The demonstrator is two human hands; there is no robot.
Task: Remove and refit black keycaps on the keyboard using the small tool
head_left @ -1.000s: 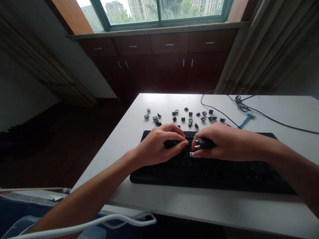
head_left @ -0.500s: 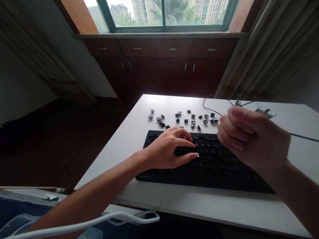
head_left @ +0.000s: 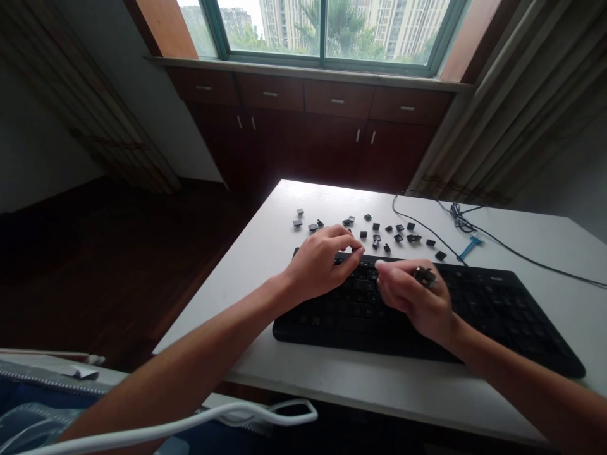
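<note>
My left hand [head_left: 329, 262] rests over the upper left part of the black keyboard [head_left: 502, 303]. Its thumb and index finger are pinched together at the keyboard's back edge; whatever is between them is too small to make out. Close beside it, my right hand [head_left: 417, 297] is closed above the middle keys. Out of the top of that fist stick the metal prongs of a small tool, which looks like a wire keycap puller [head_left: 425, 277]. Loose black keycaps [head_left: 363, 234] lie scattered on the table behind the keyboard, some tipped over.
The white table [head_left: 246, 291] ends in front of the keyboard. A blue plastic tool [head_left: 469, 248] lies behind the keyboard's right half, near a bundled black cable [head_left: 459, 217]. A white curved bar [head_left: 190, 420] crosses below my left forearm. Cabinets [head_left: 294, 139] stand under the window.
My right hand has come down and left to the keyboard, uncovering the blue tool. My left hand has drawn back towards the rear edge, its thumb and index finger closing. The view has shifted slightly.
</note>
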